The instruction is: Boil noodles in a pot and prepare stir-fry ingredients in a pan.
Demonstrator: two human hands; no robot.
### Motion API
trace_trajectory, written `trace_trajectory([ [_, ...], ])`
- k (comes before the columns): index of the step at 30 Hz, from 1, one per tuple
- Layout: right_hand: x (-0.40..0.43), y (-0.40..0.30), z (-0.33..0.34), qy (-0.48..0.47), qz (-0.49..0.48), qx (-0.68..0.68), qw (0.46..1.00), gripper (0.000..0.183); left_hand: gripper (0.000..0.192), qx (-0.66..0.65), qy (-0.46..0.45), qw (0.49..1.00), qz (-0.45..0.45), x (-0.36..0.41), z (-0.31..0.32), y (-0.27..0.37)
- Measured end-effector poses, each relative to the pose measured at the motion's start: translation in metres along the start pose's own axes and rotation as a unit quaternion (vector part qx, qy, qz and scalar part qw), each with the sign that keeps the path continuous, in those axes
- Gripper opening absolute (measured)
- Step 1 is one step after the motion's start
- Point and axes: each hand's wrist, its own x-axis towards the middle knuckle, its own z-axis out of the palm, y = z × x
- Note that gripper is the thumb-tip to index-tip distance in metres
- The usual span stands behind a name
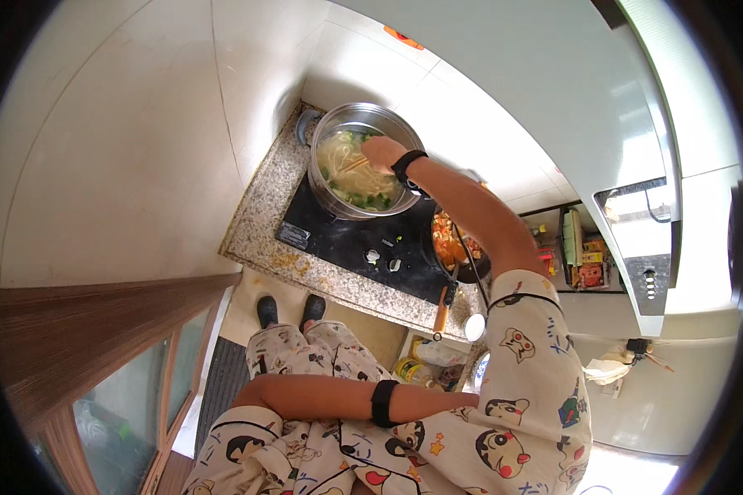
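My right hand [384, 154] reaches over a large stainless steel pot [331, 207] and grips wooden chopsticks [354, 165]. Their lower ends are among pale noodles [340, 151] in cloudy broth, with green leafy vegetables [371, 201] around them. A black band circles my right wrist. My left forearm [322, 396] crosses in front of my body, also with a black band on it; the left hand itself is hidden behind my right sleeve, so I cannot see what it touches.
The pot stands on a black gas hob [353, 247] set in a speckled stone counter [254, 235]. Beside it, partly under my right arm, is a pan of red and yellow food [449, 241] with a wooden handle [441, 314] jutting past the counter edge. A range hood [569, 111] overhangs.
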Motion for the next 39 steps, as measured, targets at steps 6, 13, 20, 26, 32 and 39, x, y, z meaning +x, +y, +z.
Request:
trace_trajectory([
  [6,-0.052,0.023,-0.01,-0.018,-0.107,-0.017,0.994,0.013,0.047,0.001,0.006,1.0,0.014,0.01,0.003,0.004],
  [13,-0.041,0.07,-0.006,0.014,-0.029,-0.041,0.999,0.013,0.049,-0.003,0.023,1.0,0.0,0.005,-0.005,0.009],
  [20,-0.002,0.081,0.041,0.039,0.049,-0.121,0.991,0.014,0.051,0.005,0.043,0.998,-0.039,-0.01,-0.012,0.022],
  [26,-0.044,0.056,-0.007,0.085,0.126,-0.201,0.968,0.012,0.053,0.014,0.056,0.997,-0.06,-0.022,-0.005,0.024],
  [32,-0.061,0.046,0.008,0.016,0.176,0.002,0.984,0.012,0.055,0.026,0.025,0.998,-0.056,-0.027,0.017,0.03],
  [39,-0.047,0.013,0.034,0.028,0.179,0.02,0.983,0.026,0.057,0.032,-0.002,0.998,-0.052,-0.053,0.029,0.035],
])
